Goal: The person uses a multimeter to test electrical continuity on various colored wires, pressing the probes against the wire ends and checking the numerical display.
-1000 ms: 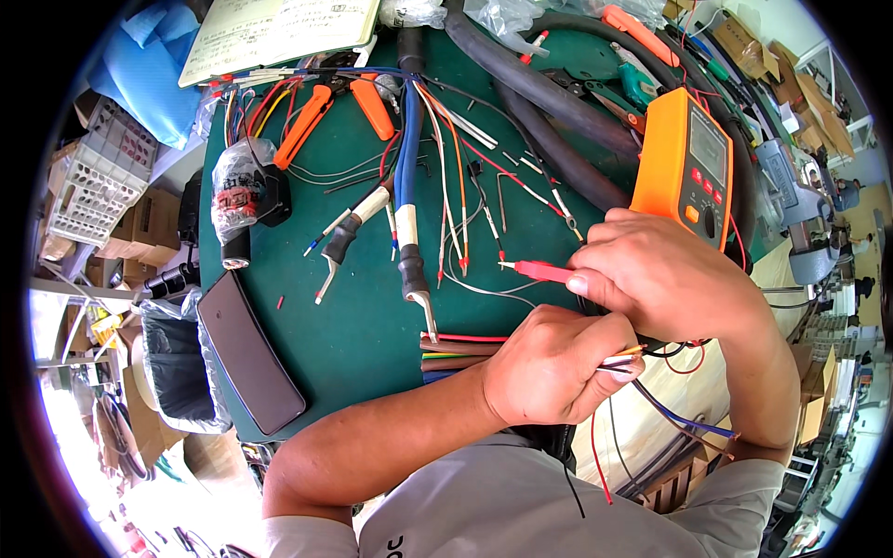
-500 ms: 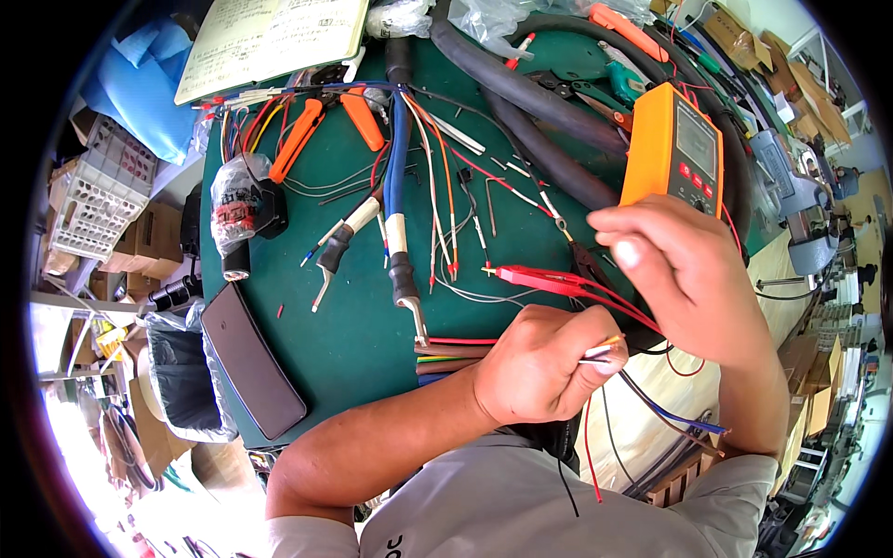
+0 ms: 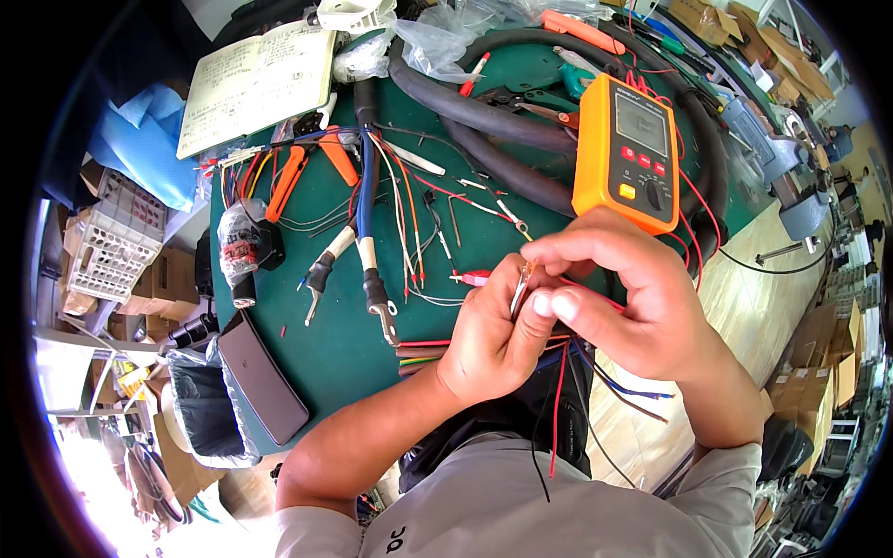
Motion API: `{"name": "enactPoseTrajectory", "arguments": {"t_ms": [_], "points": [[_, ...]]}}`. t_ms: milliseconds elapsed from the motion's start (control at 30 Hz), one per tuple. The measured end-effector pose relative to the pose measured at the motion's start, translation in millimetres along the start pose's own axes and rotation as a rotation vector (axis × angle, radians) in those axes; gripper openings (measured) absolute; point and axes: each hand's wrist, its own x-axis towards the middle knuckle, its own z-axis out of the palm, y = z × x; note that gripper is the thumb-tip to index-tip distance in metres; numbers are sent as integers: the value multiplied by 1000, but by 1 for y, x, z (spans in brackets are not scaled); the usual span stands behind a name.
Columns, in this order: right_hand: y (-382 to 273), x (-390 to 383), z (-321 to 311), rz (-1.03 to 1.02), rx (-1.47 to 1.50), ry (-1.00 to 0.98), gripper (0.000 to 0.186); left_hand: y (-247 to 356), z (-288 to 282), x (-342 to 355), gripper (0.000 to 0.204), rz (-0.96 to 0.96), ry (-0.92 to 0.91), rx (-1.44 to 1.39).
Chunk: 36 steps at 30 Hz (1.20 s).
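My left hand (image 3: 498,325) is closed around a bunch of thin insulated wires (image 3: 520,296), whose bare copper ends poke up past the thumb. Against those ends presses the index finger of my right hand (image 3: 642,293). Its thumb meets my left thumb, and the other fingers are curled. Loose red, black, blue and brown wires (image 3: 558,409) hang below both hands. A red alligator clip (image 3: 474,278) shows just behind my left hand, partly covered by it. Beyond my right hand lies an orange handheld meter (image 3: 628,153) with red leads.
Thick black cables (image 3: 479,121) curve over the green tabletop (image 3: 353,372). Two heavy cable lugs (image 3: 381,312) lie left of my hands, near orange-handled pliers (image 3: 290,181). A dark phone (image 3: 263,377) lies by the left edge, an open notebook (image 3: 256,88) at the far left.
My right hand has come down and left onto the wire ends in my left hand. My left hand has moved up and left. The whole view has shifted slightly.
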Motion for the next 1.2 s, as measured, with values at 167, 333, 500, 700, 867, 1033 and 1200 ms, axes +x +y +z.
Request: {"name": "enactPoseTrajectory", "arguments": {"t_ms": [167, 333, 500, 700, 867, 1033, 1200], "points": [[1, 4, 1, 50, 18, -62, 13, -10, 1, -3, 19, 14, 24, 87], [7, -2, 8, 146, 213, 5, 8, -15, 1, -4, 20, 41, 91, 176], [12, -2, 9, 136, 267, 36, 11, -13, 0, -3, 17, -14, 65, 127], [4, 7, 7, 77, 159, 10, 14, -5, 5, 1, 30, -17, 47, -4], [1, 11, 4, -8, -54, 5, 14, -6, 0, 1, 24, -44, 13, 40], [-2, 8, -1, -152, -201, 64, 16, -8, 1, 2, 13, -32, 3, -96], [-6, 5, -4, -456, -620, 148, 22, -13, -4, -1, 14, -100, -6, -35]]}}
